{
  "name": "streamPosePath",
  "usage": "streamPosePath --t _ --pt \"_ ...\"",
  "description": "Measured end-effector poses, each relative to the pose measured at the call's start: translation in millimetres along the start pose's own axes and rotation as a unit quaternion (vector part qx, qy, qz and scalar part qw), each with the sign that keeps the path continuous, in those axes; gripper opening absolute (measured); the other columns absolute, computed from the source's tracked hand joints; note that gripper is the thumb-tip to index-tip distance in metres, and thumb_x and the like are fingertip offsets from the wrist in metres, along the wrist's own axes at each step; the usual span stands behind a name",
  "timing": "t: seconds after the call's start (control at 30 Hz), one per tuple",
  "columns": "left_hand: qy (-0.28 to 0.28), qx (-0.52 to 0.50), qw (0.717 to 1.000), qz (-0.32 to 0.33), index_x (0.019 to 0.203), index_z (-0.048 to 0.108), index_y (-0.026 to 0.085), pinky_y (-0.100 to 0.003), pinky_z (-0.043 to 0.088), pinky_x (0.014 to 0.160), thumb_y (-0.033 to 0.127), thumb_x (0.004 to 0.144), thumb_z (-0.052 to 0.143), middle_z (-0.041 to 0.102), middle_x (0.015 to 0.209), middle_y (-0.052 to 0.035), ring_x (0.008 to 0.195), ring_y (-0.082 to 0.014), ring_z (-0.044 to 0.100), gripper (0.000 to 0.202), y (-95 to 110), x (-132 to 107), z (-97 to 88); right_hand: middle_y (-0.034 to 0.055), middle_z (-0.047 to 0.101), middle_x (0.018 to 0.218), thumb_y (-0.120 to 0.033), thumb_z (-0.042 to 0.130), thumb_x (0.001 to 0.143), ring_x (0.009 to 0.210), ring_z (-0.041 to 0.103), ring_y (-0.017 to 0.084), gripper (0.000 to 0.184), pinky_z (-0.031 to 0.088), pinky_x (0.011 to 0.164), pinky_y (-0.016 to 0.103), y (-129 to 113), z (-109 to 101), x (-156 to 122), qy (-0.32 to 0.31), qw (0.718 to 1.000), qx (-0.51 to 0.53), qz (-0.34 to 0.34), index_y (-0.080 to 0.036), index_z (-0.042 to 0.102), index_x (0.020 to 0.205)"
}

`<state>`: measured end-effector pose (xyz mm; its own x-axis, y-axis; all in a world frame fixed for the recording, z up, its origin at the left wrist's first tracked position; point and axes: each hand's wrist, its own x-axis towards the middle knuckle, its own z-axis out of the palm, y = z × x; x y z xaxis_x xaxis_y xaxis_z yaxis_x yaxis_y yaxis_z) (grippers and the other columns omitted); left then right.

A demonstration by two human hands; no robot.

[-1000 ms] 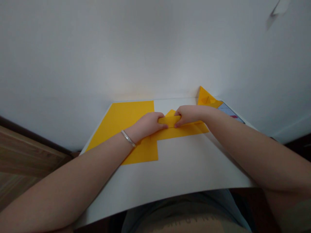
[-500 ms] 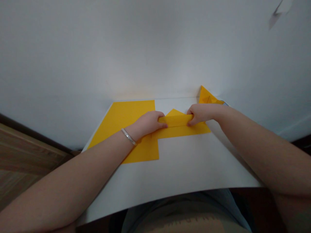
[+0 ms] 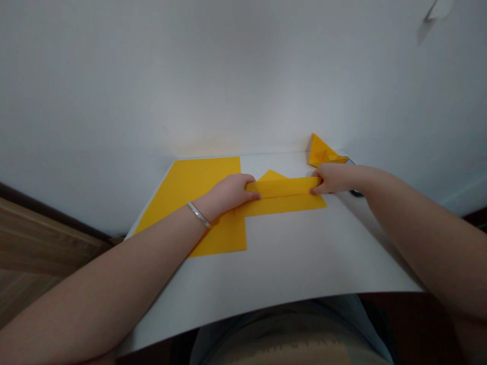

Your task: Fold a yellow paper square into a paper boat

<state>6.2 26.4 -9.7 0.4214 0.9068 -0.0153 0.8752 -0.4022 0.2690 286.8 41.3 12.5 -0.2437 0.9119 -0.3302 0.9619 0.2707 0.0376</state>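
Note:
A folded sheet of yellow paper (image 3: 281, 189) lies on the white table (image 3: 300, 253), with a long band raised along its middle and a pointed tip behind. My left hand (image 3: 236, 187), a silver bangle on its wrist, pinches the band's left end between thumb and fingers. At the right end of the same band, my right hand (image 3: 327, 178) grips it with the thumb in front. Under my left forearm a large flat yellow sheet (image 3: 205, 175) is partly covered; the folded paper's left end overlaps it or lies against it.
A folded yellow paper shape (image 3: 322, 152) stands at the back right near the wall (image 3: 228, 76). Beside it, a dark-edged object (image 3: 355, 193) is mostly hidden by my right wrist. Wooden furniture (image 3: 41, 243) is at the left.
My right hand has slid rightward along the raised band to its right end, uncovering more of it. My left hand keeps its hold on the left end.

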Motion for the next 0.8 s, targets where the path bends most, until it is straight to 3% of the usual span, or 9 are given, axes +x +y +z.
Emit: streamPosePath --t 0.17,0.37,0.57,0.7,0.8 --pt "0.0 0.007 1.0 0.001 0.107 0.064 0.021 -0.029 0.045 0.073 0.049 0.078 0.059 0.069 0.1 -0.0062 0.089 -0.0238 0.063 0.04 1.7 0.2 0.4 0.0034 0.062 0.054 -0.039 0.059 0.077 0.052 0.057 0.018 0.024 0.042 0.053 0.031 5.1 1.4 -3.0 -0.033 0.998 0.028 0.035 -0.021 0.06 0.061" --pt "0.007 -0.005 1.0 0.002 0.107 0.063 0.021 -0.03 0.046 0.077 0.047 0.077 0.06 0.068 0.105 -0.0061 0.095 -0.0246 0.062 0.039 0.7 0.8 2.4 0.0042 0.066 0.065 -0.037 0.064 0.075 0.053 0.058 0.015 0.022 0.047 0.054 0.029 9.7 0.4 -4.0 -0.068 0.987 0.128 0.071 -0.021 0.058 0.062" --pt "0.022 -0.03 0.999 0.004 0.133 0.046 0.028 -0.031 0.047 0.082 0.043 0.077 0.062 0.064 0.111 -0.005 0.096 -0.0225 0.062 0.06 -0.3 -0.7 2.9 0.0016 0.063 0.063 -0.034 0.061 0.078 0.053 0.057 0.013 0.019 0.046 0.055 0.028 12.9 4.7 -3.4 -0.065 0.983 0.163 0.046 -0.02 0.056 0.065" --pt "0.1 0.12 0.983 0.092 0.142 0.038 0.032 -0.041 0.045 0.091 0.029 0.084 0.051 0.057 0.12 -0.0097 0.106 -0.0271 0.057 0.06 7.1 -10.3 6.3 0.0 0.061 0.059 -0.034 0.059 0.079 0.051 0.055 0.012 0.02 0.04 0.052 0.025 2.8 4.4 -5.4 -0.026 0.992 0.125 0.005 -0.02 0.056 0.065" --pt "0.182 0.213 0.947 0.157 0.14 0.043 0.025 -0.052 0.029 0.107 0.024 0.084 0.05 0.043 0.141 -0.0117 0.13 -0.0336 0.039 0.057 14.9 -17.4 12.3 0.0007 0.06 0.055 -0.038 0.058 0.079 0.05 0.053 0.013 0.024 0.036 0.049 0.026 -7.3 4.0 -5.5 0.009 0.994 0.108 -0.005 -0.019 0.057 0.064"
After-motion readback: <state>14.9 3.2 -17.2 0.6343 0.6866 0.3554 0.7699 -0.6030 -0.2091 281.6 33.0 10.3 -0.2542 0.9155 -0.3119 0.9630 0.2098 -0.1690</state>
